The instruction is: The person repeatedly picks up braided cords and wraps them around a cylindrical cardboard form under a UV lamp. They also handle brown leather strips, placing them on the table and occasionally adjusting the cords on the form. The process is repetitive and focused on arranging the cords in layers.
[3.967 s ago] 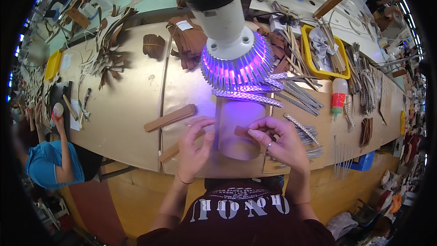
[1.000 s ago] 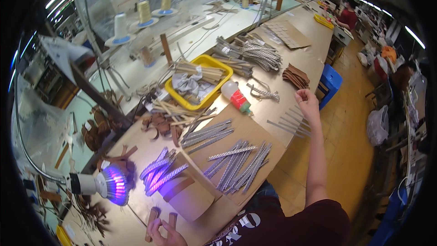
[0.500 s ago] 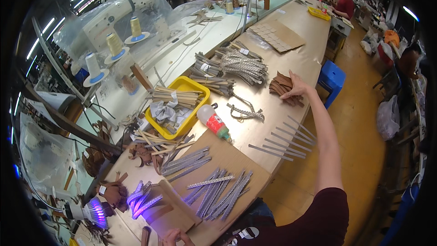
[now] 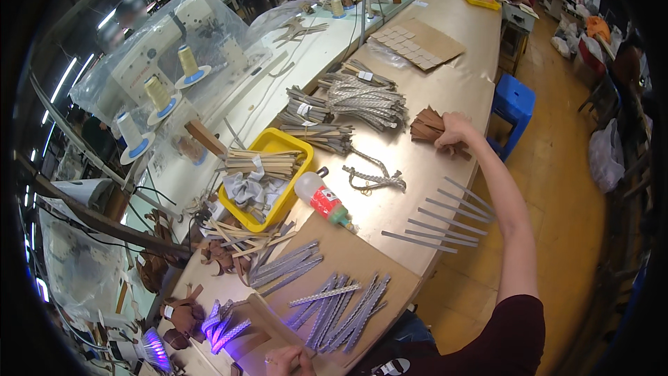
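Note:
On the right side of the table, my right hand (image 4: 456,130) is closed around the near end of a bundle of brown leather strips (image 4: 426,125). Close to my body, at the lower edge, my left hand (image 4: 289,361) has its fingers curled in; whatever it may hold is hidden. Beside it lies a brown flat piece (image 4: 261,348) on the work board. Grey braided strips (image 4: 341,312) are spread on brown cardboard (image 4: 390,264) to its right. Several thin grey strips (image 4: 445,219) lie fanned out, overhanging the table's right edge below my right forearm.
A yellow tray (image 4: 300,179) holds tan strips and pale cloth. Next to it, a bottle with a red label (image 4: 323,198) lies tilted. Bundled braided straps (image 4: 369,101) sit farther back. A lit lamp (image 4: 154,349) stands lower left; a blue stool (image 4: 513,108) is right of the table.
My right hand's spread fingers have closed on the brown strips. My left hand has come a little farther into view, its fingers still curled. The whole view has shifted slightly.

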{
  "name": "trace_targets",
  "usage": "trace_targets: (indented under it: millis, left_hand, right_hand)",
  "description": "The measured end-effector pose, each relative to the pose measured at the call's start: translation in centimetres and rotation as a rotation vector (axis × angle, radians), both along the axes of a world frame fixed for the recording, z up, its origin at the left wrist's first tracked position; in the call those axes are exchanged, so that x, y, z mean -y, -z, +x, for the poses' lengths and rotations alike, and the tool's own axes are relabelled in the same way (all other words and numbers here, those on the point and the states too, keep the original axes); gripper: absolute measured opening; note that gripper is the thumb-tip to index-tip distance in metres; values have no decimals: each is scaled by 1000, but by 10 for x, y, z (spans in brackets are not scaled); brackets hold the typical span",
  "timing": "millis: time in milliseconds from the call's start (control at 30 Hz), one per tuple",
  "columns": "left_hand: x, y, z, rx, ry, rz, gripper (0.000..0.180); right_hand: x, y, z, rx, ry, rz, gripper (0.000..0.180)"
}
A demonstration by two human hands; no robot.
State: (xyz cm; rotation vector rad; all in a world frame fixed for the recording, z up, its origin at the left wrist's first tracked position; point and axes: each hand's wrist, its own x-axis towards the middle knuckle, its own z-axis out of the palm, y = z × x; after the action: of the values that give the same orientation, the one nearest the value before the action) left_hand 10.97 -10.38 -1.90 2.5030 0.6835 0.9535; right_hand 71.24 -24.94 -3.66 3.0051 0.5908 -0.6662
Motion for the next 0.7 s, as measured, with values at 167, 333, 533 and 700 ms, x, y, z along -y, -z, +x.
trace_targets:
  millis: [167, 333, 533, 700]
  left_hand:
    - [6, -9, -3, 102, -31, -160, 23]
    - [-2, -8, -14, -73, 24, -39, 24]
    - [-5, -3, -21, 36, 35, -129, 22]
    - [4, -2, -11, 372, 68, -627, 19]
  right_hand:
    - [4, 11, -16, 186, -1, 155, 91]
    - [7, 15, -24, 217, 2, 244, 85]
    - [22, 1, -31, -597, 238, 1027, 48]
    - [16, -16, -104, -1345, -94, 1663, 48]
